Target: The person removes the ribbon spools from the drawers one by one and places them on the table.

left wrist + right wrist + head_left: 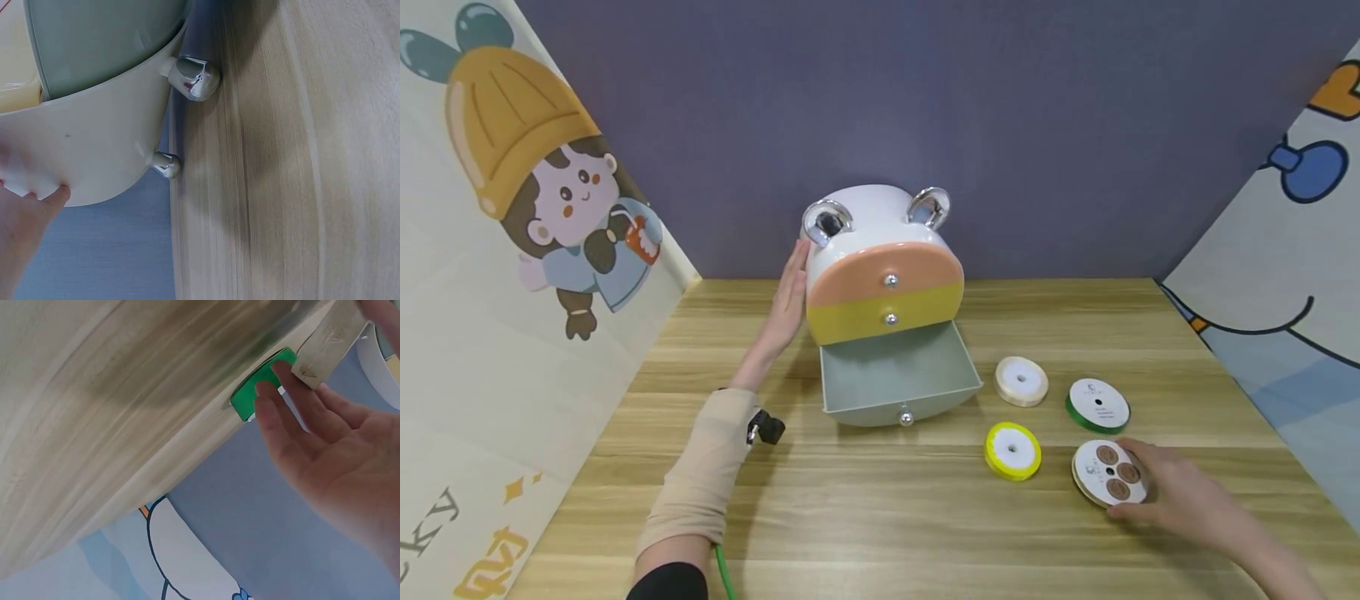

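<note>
A small white drawer cabinet (pixel 872 217) with silver ears has its lowest, grey-green drawer (pixel 898 379) pulled out, and the drawer's inside is bare. My left hand (pixel 788 300) rests against the cabinet's left side; in the left wrist view its fingertips (pixel 62 192) touch the white wall. With thumb and fingers on opposite edges, my right hand (pixel 1187 500) grips a beige ribbon spool (pixel 1093 479) with brown round marks on its face. That ribbon's edge (pixel 328 347) shows in the right wrist view, beside a green ribbon spool (pixel 253 394) behind the fingers.
Between cabinet and right hand lie a yellow ribbon spool (pixel 1012 451) and a cream ribbon spool (pixel 1021 381). The wooden table (pixel 865 517) meets a dark blue-grey panel (pixel 1060 150) at the back. Printed white panels flank both sides. A green cable (pixel 724 571) trails from the left sleeve.
</note>
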Action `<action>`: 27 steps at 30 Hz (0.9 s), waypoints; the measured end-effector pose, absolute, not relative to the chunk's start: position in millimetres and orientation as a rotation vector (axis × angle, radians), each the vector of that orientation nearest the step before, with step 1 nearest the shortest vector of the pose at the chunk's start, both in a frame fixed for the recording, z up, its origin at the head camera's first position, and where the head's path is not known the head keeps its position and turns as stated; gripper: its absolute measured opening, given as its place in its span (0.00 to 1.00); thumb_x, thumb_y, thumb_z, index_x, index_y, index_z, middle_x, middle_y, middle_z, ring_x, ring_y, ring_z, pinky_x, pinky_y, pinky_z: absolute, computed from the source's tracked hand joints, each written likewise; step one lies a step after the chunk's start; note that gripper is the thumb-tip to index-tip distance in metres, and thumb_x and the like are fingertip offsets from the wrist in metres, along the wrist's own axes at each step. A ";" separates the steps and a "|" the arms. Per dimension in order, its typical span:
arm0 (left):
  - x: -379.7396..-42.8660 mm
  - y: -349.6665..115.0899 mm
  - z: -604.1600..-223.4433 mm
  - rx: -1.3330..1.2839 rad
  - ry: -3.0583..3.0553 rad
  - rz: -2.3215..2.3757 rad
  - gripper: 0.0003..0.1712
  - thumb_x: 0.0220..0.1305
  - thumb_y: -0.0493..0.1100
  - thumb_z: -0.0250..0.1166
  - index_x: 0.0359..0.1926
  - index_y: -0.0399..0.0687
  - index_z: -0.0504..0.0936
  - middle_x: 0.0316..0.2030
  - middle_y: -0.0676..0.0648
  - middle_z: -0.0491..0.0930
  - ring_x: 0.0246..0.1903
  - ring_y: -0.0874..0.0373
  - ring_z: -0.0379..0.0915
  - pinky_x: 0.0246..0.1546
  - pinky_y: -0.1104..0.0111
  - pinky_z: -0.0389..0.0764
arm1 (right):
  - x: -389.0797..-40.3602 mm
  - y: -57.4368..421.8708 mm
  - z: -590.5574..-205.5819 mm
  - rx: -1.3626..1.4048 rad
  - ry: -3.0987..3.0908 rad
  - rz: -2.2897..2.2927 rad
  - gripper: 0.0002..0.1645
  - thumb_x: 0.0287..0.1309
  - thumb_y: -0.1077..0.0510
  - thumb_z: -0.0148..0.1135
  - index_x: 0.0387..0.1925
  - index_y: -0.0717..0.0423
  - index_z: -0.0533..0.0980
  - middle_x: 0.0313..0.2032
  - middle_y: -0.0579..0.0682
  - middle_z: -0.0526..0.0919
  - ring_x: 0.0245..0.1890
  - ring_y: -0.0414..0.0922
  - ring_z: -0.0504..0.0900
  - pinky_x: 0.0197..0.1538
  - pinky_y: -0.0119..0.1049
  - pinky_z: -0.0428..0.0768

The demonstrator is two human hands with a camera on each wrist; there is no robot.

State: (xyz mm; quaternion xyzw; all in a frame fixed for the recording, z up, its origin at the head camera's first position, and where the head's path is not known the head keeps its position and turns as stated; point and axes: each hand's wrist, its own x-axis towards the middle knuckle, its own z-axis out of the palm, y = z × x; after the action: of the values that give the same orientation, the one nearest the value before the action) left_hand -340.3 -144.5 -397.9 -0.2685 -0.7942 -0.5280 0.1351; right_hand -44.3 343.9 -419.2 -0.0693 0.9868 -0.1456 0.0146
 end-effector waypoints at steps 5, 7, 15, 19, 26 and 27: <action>-326.4 -141.4 -383.6 -0.773 -2.311 -1.565 0.30 0.80 0.44 0.33 0.79 0.49 0.48 0.80 0.44 0.40 0.80 0.50 0.33 0.79 0.46 0.37 | -43.5 340.4 -424.2 -0.258 3.075 -0.436 0.57 0.26 0.37 0.84 0.55 0.69 0.74 0.48 0.63 0.83 0.48 0.61 0.82 0.50 0.61 0.79; -318.9 -140.0 -375.4 -0.773 -2.317 -1.572 0.30 0.80 0.42 0.34 0.79 0.46 0.48 0.80 0.42 0.40 0.80 0.48 0.34 0.79 0.46 0.37 | -43.2 339.1 -427.0 -0.278 3.079 -0.437 0.56 0.26 0.37 0.84 0.54 0.68 0.74 0.48 0.61 0.84 0.48 0.59 0.82 0.50 0.60 0.79; -310.8 -139.3 -368.1 -0.779 -2.325 -1.567 0.30 0.80 0.40 0.34 0.79 0.45 0.48 0.80 0.42 0.40 0.80 0.47 0.34 0.79 0.47 0.37 | -39.1 338.2 -436.8 -0.292 3.121 -0.438 0.55 0.23 0.40 0.85 0.53 0.66 0.74 0.48 0.61 0.82 0.49 0.60 0.81 0.50 0.61 0.78; -310.6 -139.3 -369.0 -0.782 -2.322 -1.569 0.30 0.79 0.40 0.34 0.78 0.45 0.48 0.80 0.41 0.40 0.80 0.46 0.33 0.79 0.46 0.38 | -36.8 338.0 -438.2 -0.297 3.134 -0.440 0.55 0.23 0.40 0.85 0.54 0.63 0.74 0.50 0.62 0.81 0.50 0.62 0.79 0.49 0.61 0.78; -310.3 -138.7 -370.0 -0.783 -2.298 -1.578 0.30 0.80 0.40 0.34 0.78 0.44 0.48 0.80 0.41 0.41 0.80 0.46 0.34 0.79 0.47 0.38 | -36.8 337.8 -440.0 -0.342 3.144 -0.393 0.56 0.25 0.39 0.84 0.56 0.64 0.75 0.52 0.63 0.79 0.51 0.61 0.79 0.50 0.60 0.78; -309.8 -138.4 -369.5 -0.784 -2.299 -1.576 0.30 0.79 0.39 0.34 0.78 0.43 0.48 0.80 0.40 0.41 0.80 0.46 0.34 0.79 0.47 0.38 | -37.1 337.5 -439.4 -0.358 3.146 -0.386 0.56 0.24 0.39 0.84 0.56 0.65 0.75 0.52 0.64 0.79 0.51 0.62 0.79 0.50 0.60 0.78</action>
State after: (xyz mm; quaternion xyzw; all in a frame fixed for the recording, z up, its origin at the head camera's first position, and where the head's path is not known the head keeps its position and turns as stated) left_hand -309.8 -138.4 -369.5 -0.2686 -0.7881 -0.5401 0.1228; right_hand -37.1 337.5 -439.4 -0.1122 0.9860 -0.1210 -0.0238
